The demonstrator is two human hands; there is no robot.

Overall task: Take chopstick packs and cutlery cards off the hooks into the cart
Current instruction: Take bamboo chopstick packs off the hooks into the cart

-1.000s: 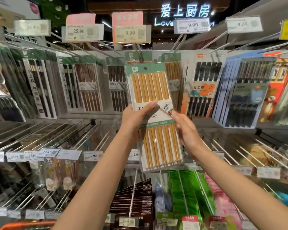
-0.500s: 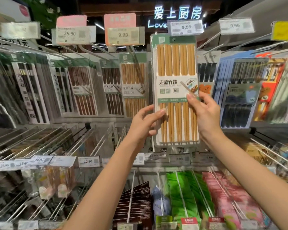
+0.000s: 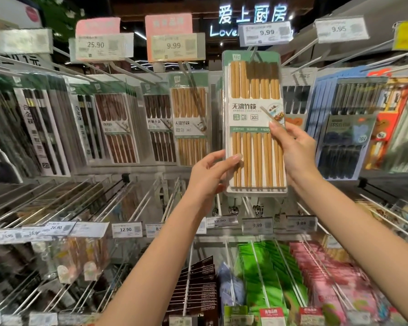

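A flat pack of bamboo chopsticks with a green header is held upright in front of the top row of hooks. My right hand grips its right edge, thumb across the front near the label. My left hand pinches the lower left edge, thumb on the front. More bamboo chopstick packs hang on a hook just left of it, and dark wooden packs hang further left. The pack's top sits by a hook under a 9.99 price tag. No cart shows.
Long metal hooks jut toward me in the middle row with price tags at their tips. Blue and black chopstick packs hang at right. Green and pink packs fill the lower hooks.
The bamboo pack rose from chest height and shifted right, and now stands upright by the top hooks. Both hands kept hold of it throughout.
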